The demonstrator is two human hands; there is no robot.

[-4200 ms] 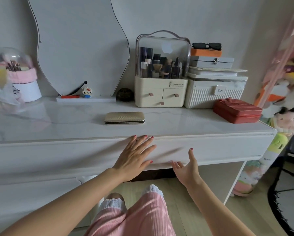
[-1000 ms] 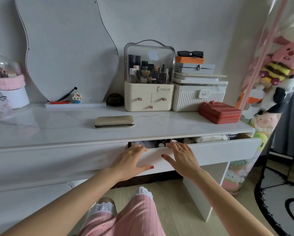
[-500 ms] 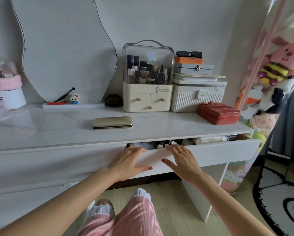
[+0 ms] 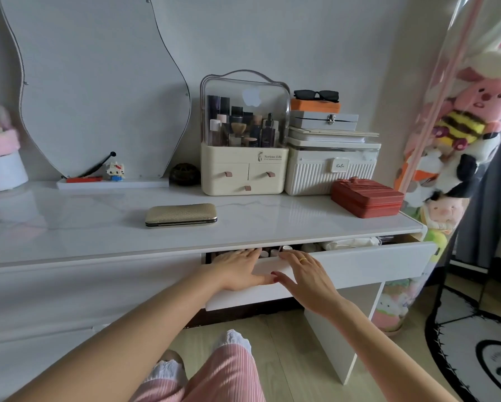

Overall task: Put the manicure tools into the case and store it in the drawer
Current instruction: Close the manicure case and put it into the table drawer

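Note:
The gold textured manicure case [image 4: 181, 215] lies shut on the white marble desktop [image 4: 287, 216], left of centre. Below it the white drawer [image 4: 368, 264] stands partly pulled out, with small bottles and a white pouch showing in the gap. My left hand [image 4: 237, 271] grips the drawer front at its left end, fingers over the top edge and thumb on the face. Just to its right, my right hand [image 4: 304, 274], wearing a gold ring, holds the same edge. No loose manicure tools are in sight.
At the back stand a cream cosmetics organiser [image 4: 243, 166], a white ribbed box [image 4: 330, 169] stacked with boxes and sunglasses, and a wavy mirror [image 4: 98, 82]. A red jewellery box [image 4: 366, 198] sits at the desktop's right end. Plush toys [image 4: 461, 126] hang on the right.
The drawer was shut 4.2 s ago and now stands partly out. Both hands moved from its face and underside to its top edge. Over the last second it has hardly moved.

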